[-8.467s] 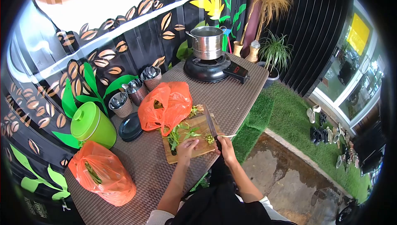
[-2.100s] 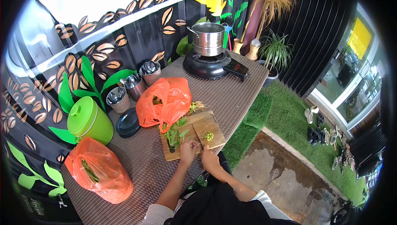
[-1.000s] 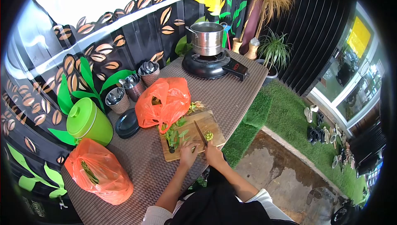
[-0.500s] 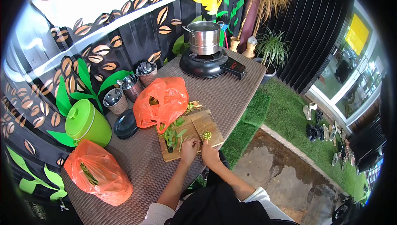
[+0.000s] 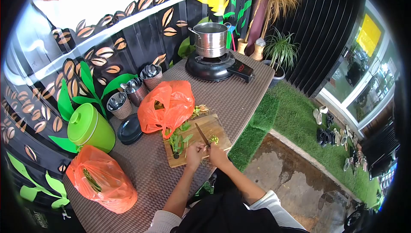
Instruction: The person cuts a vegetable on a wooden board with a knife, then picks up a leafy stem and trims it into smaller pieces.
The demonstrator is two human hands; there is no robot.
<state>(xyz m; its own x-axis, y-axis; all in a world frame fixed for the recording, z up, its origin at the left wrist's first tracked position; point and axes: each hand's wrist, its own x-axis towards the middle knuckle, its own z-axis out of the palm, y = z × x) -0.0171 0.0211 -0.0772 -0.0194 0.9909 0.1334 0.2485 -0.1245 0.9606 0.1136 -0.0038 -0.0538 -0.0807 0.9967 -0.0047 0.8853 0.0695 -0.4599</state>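
Note:
A wooden cutting board (image 5: 214,123) lies near the table's front edge, with both hands over its lower side. My right hand (image 5: 218,156) is closed round the handle of a knife (image 5: 201,132), whose blade points away across the board. Just left of it, my left hand (image 5: 195,153) has its fingers pinched together close to the blade; what they grip is too small to name. Chopped green bits (image 5: 213,139) are piled right of the blade. Leafy green stems (image 5: 177,143) rest on the board's left part, beside an orange plastic bag (image 5: 180,100).
At the far end stands a metal pot (image 5: 210,40) on a portable stove (image 5: 208,68). Cutlery cups (image 5: 136,91), dark plates (image 5: 129,129) and a lidded green container (image 5: 92,126) line the wall side. Another orange bag (image 5: 107,186) sits at the near left. Trimmed roots (image 5: 200,111) lie behind the board.
The knife blade has shifted slightly left and its angle has turned a little. Both hands stay almost in the same place over the board.

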